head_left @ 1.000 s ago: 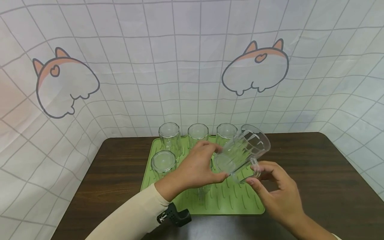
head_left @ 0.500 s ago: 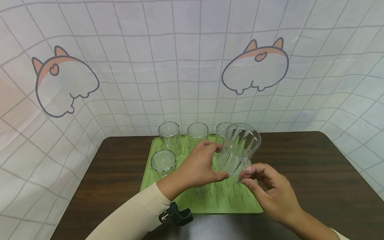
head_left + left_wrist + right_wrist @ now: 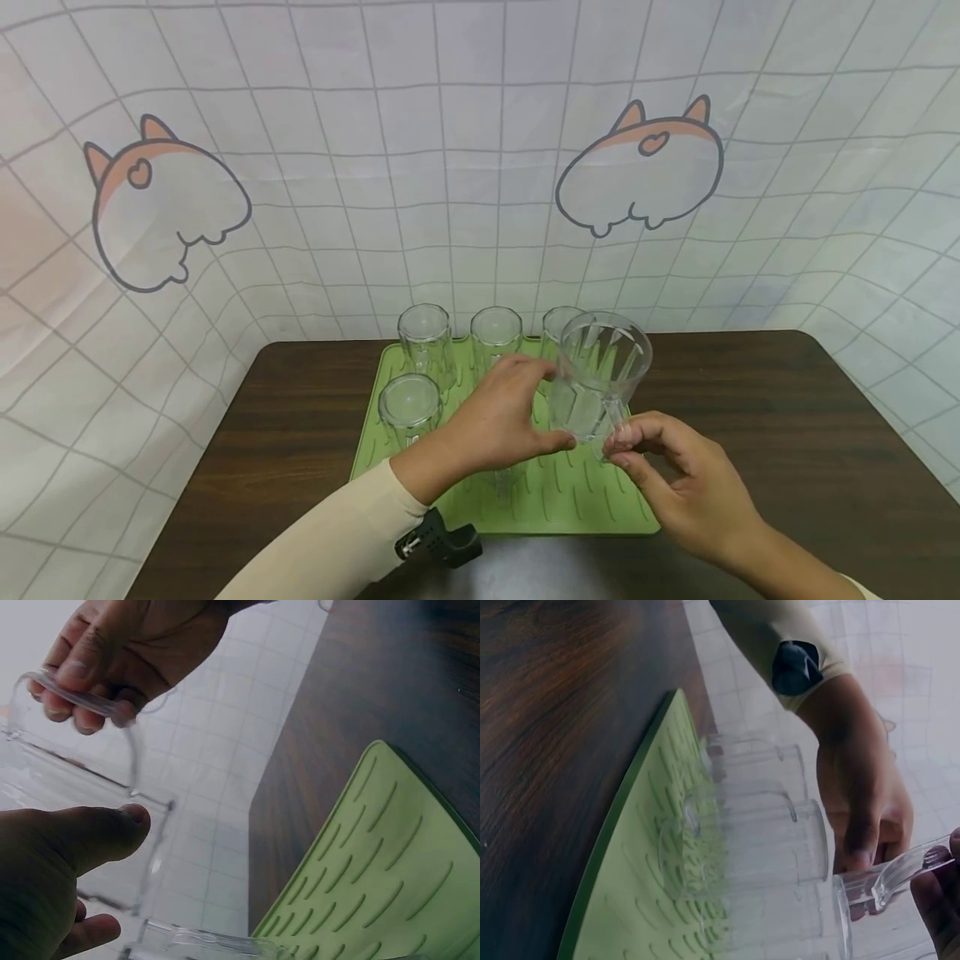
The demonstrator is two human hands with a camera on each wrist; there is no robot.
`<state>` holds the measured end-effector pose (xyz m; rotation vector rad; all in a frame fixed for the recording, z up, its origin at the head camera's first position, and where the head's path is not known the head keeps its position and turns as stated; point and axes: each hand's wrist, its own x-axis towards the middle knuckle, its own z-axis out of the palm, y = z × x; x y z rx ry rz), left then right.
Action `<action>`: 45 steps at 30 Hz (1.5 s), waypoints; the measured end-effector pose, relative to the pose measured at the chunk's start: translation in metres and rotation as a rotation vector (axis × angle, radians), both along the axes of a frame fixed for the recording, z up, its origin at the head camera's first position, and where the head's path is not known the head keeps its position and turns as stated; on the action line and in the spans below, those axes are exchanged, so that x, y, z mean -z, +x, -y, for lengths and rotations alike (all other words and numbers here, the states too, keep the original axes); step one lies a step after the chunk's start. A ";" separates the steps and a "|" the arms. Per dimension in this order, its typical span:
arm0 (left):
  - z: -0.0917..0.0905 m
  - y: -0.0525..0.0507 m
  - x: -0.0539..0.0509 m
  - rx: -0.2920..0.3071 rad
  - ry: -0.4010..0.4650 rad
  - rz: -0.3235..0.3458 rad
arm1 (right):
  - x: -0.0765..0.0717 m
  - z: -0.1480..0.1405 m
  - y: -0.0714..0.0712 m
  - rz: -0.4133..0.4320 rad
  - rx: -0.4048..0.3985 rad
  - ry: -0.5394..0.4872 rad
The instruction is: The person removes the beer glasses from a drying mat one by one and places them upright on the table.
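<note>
A clear glass mug (image 3: 603, 358) is held tilted above the right part of a green mat (image 3: 555, 504), its wide end up and away. The left hand (image 3: 487, 417) holds its lower end between thumb and fingers; in the left wrist view, the thumb of that hand (image 3: 67, 840) lies against the glass. Thumb and fingertips of the right hand (image 3: 693, 492) pinch the mug's handle (image 3: 904, 874), which points toward the person. Beneath the left forearm and hand another mug is partly hidden, only its handle (image 3: 504, 482) showing clearly.
Three glass mugs stand along the mat's back edge, at left (image 3: 424, 333), middle (image 3: 496, 333) and right (image 3: 558, 325). Another mug (image 3: 409, 404) stands front left. Around the mat is a dark wooden table (image 3: 285, 433); a white gridded curtain (image 3: 405, 167) hangs behind.
The held mug has turned more upright and shifted a little left, its handle swinging toward the person. The right hand has moved left with the handle; the left hand has barely moved.
</note>
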<state>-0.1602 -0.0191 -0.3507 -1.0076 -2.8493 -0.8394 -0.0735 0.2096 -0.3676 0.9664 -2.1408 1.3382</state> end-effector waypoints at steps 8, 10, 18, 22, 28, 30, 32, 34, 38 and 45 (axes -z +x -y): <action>0.011 0.005 -0.009 -0.006 0.061 -0.011 | -0.001 -0.018 0.002 0.008 0.082 0.055; 0.015 0.007 -0.010 -0.005 0.069 -0.017 | -0.001 -0.023 0.002 0.013 0.099 0.074; 0.038 0.015 -0.013 -0.034 0.101 -0.017 | 0.005 -0.041 -0.005 -0.061 0.081 0.054; 0.052 0.021 -0.013 -0.045 0.133 -0.058 | 0.002 -0.050 -0.004 -0.012 0.116 0.100; 0.076 0.025 -0.013 -0.077 0.193 -0.100 | 0.003 -0.064 -0.006 -0.006 0.152 0.113; 0.086 0.025 -0.013 -0.095 0.209 -0.116 | 0.005 -0.068 -0.009 -0.025 0.147 0.102; 0.095 0.025 -0.011 -0.109 0.222 -0.148 | 0.007 -0.072 -0.011 -0.013 0.149 0.097; 0.103 0.025 -0.010 -0.119 0.237 -0.174 | 0.009 -0.076 -0.013 -0.023 0.151 0.096; 0.119 0.027 -0.005 -0.155 0.264 -0.200 | 0.009 -0.081 -0.015 0.025 0.193 0.129; 0.156 0.031 0.010 -0.268 0.304 -0.194 | 0.014 -0.090 -0.021 0.052 0.216 0.165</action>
